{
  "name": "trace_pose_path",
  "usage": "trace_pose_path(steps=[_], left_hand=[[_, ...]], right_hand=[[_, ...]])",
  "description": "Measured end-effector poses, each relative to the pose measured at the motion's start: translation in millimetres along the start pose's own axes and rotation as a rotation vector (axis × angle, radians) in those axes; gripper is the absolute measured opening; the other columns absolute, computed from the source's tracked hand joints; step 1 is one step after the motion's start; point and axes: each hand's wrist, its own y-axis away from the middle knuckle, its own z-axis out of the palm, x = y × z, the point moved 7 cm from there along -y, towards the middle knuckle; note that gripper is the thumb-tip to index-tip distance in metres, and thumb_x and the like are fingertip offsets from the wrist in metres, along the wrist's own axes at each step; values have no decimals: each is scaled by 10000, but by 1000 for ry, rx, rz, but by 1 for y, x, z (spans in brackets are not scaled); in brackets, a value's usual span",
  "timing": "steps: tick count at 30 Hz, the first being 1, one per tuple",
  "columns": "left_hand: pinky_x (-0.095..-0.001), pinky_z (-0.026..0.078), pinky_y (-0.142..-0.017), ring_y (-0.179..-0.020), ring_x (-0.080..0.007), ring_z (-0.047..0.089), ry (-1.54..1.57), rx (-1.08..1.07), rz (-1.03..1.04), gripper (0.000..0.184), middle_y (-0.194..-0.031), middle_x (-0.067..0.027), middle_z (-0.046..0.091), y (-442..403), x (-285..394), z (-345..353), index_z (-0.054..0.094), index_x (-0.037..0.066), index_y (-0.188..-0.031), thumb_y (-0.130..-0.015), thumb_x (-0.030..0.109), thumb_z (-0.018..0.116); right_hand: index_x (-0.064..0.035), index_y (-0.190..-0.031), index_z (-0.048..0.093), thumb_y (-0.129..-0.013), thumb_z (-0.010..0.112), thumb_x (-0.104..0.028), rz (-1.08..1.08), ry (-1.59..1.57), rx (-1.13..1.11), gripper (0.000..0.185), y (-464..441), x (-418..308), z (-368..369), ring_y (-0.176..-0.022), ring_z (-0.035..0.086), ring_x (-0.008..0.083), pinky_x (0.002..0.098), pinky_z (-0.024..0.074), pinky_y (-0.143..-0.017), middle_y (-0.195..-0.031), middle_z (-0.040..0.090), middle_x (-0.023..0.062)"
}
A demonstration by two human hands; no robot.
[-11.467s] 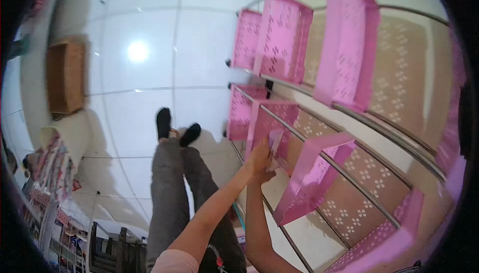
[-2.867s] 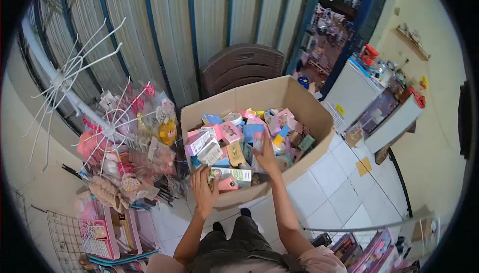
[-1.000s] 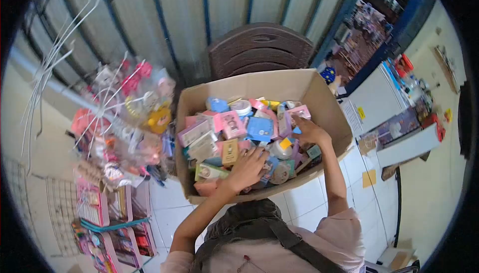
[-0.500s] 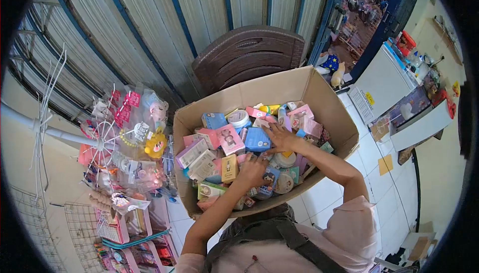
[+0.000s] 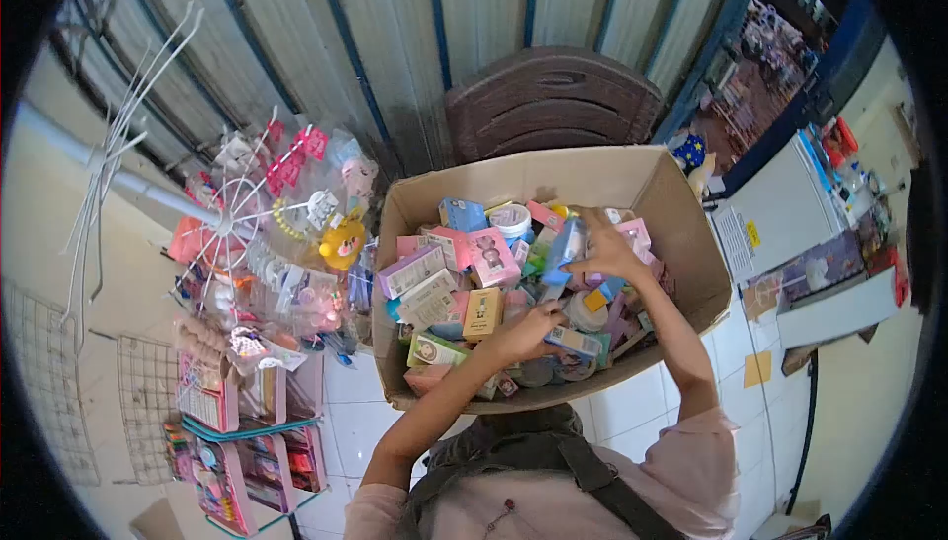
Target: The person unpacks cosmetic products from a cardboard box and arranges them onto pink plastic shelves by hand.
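Note:
A large cardboard box full of small packaged goods stands in front of me. My right hand grips a blue carton, tilted up above the pile. Lower and to the left, my left hand has its fingers curled at the end of a small blue-and-white carton; its fingertips are partly hidden. Around the hands lie a pink carton, a yellow carton, a white-lidded jar and a clear-lidded tub.
A brown plastic chair stands behind the box. To the left are a rack of hanging bagged trinkets and pink shelves. A white cabinet stands at the right on the tiled floor.
My right hand has lifted the blue carton from the pile and tilted it. The small carton by my left hand has turned its narrow side up. The whole view has shifted.

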Motion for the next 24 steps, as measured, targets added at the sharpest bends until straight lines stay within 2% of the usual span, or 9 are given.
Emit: trace_pose_path(steps=[3,6,7,9,10,12,16,21,24], left_hand=[[-326,412,-691,-802,-244,506,111,309,68,369,-870,-106,482,25,20,-44,521,26,-898,-595,183,660],[-274,386,-763,-901,-172,482,752,728,-17,381,-987,-82,489,85,8,-72,473,35,-1013,-683,176,601],[-274,386,-763,-901,-172,482,741,778,-25,381,-987,-82,489,106,6,-73,473,35,-1013,-683,176,601],[-320,370,-811,-931,-200,473,1517,1011,-18,394,-1013,-87,481,160,-13,-62,401,13,-1084,-768,230,492],[-320,370,-811,-931,-200,473,1489,1098,-8,394,-1013,-87,481,187,-13,-61,401,13,-1084,-768,230,492],[-369,355,-837,-937,-225,470,1867,1371,66,408,-1022,-106,478,247,-20,-44,371,9,-1099,-811,298,392],[-407,344,-842,-935,-245,471,1925,1676,292,425,-1018,-110,485,381,-12,0,414,42,-1052,-806,385,363],[-381,393,-789,-857,-206,513,1631,2210,161,441,-934,-74,523,542,37,75,449,86,-1022,-777,448,392],[-285,452,-539,-565,-121,533,1477,2679,120,347,-673,3,542,625,87,125,514,153,-848,-759,472,409]], right_hand=[[7,-1118,320,-467,705,-260,-16,-262,219,802,7,-14,-42,-903,450,291,364,373,-791,-1028,408,160],[-32,-1134,338,-554,651,-219,121,-897,365,684,27,-16,-58,-925,450,244,376,362,-820,-1075,397,120],[-46,-1139,345,-595,619,-235,167,-1172,402,638,33,-18,-52,-939,448,244,379,357,-828,-1099,388,119],[-54,-1148,351,-660,529,-312,152,-1914,371,580,39,-58,-34,-971,429,243,399,340,-833,-1138,365,125],[-64,-1153,349,-661,505,-372,36,-2061,139,601,38,-87,-18,-983,414,248,409,321,-843,-1146,360,125],[-83,-1154,355,-656,486,-443,-85,-2319,-274,628,38,-147,15,-999,395,254,420,301,-850,-1157,352,125],[-119,-1137,384,-631,502,-488,367,-2677,-772,637,57,-274,115,-1010,377,258,424,293,-840,-1166,343,127],[-151,-1119,413,-616,506,-533,904,-2465,-1359,639,127,-424,252,-1014,364,263,420,301,-811,-1179,319,142],[-166,-1114,419,-618,484,-567,1020,-2128,-1713,641,188,-506,306,-995,369,272,406,323,-776,-1192,281,176]])
